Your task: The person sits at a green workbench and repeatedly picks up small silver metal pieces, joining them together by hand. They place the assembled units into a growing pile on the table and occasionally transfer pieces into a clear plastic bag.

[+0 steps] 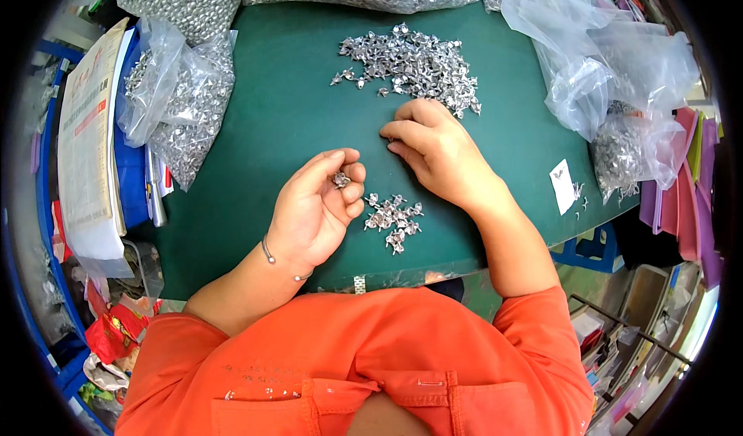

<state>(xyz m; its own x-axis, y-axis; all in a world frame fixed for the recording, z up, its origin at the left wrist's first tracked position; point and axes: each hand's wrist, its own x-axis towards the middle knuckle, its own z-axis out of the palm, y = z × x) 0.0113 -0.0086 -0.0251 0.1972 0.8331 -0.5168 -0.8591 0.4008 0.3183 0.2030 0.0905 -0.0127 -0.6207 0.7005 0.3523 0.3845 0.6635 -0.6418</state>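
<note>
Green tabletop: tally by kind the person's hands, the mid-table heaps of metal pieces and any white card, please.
Hands: 2 (left hand, right hand)
Metal heaps: 2 (large far heap, small near heap)
White card: 1
Total: 5

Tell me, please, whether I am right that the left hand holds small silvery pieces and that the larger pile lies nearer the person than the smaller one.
Not quite: in the head view, the larger pile lies farther from the person than the smaller pile. The left hand does hold small silvery pieces, as you said.
</note>
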